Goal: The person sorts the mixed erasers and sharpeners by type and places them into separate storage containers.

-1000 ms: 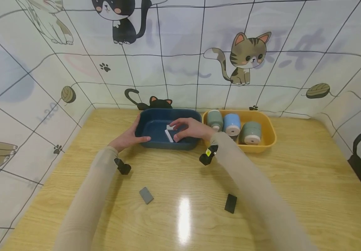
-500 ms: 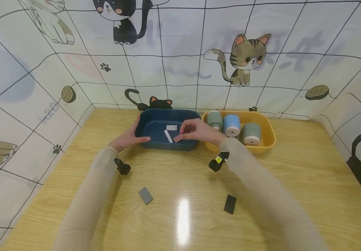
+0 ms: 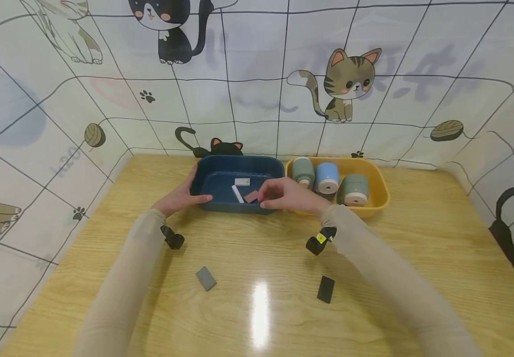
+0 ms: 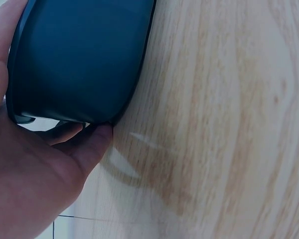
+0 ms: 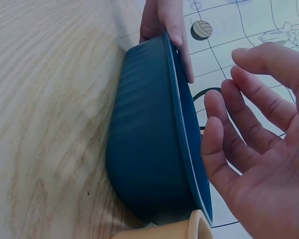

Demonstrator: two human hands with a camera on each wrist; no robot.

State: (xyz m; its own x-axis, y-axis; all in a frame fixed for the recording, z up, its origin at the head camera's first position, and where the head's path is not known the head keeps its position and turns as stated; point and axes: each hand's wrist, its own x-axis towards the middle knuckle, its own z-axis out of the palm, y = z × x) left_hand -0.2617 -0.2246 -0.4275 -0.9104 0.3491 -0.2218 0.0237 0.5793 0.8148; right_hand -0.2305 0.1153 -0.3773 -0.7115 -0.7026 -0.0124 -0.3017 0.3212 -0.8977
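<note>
My left hand [image 3: 182, 197] grips the left end of a dark blue plastic bin [image 3: 239, 208], its thumb along the front rim. In the left wrist view, fingers [image 4: 94, 144] curl at the lower edge of the bin's end. Inside the bin lie a white block [image 3: 242, 182], a thin white stick [image 3: 237, 194] and a small pink block [image 3: 251, 197]. My right hand [image 3: 290, 194] hovers over the bin's right end, beside the pink block. The right wrist view shows its fingers [image 5: 244, 114] loosely bent, with nothing between them.
A yellow bin [image 3: 379, 191] stands against the blue bin's right side, holding green cylinders [image 3: 356, 188] and a blue cylinder [image 3: 327, 176] with white ends. Nearer on the wooden table [image 3: 284, 258] lie a grey block [image 3: 206, 278] and a black block [image 3: 326, 289]. A cat-patterned sheet [image 3: 257, 99] rises behind.
My right hand has let go of the pink block inside the blue bin and moved slightly right. My left hand keeps its grip on the bin's left end.
</note>
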